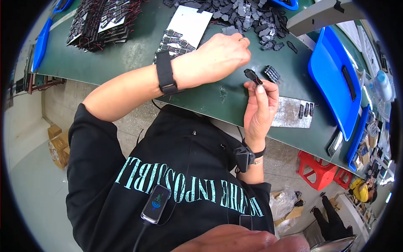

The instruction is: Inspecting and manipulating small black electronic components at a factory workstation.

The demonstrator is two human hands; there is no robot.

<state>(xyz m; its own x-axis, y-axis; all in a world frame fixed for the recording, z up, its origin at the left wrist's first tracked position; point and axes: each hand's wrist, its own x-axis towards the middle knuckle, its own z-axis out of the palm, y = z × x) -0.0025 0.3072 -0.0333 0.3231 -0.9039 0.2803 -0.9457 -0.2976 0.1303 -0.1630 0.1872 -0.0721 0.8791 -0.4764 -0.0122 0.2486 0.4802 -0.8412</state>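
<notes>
Grasps in the right hand, above the desk, one small black part, with long axis slanted and tip aimed forward-left; has one metal plate bearing three black pieces just beside. Curls the left hand farther out, cannot tell whether around anything, near one uncountable heap of dark pieces

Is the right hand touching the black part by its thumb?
Touching. The head view shows the right hand pinching the black part, with its thumb against the lower end.
</notes>
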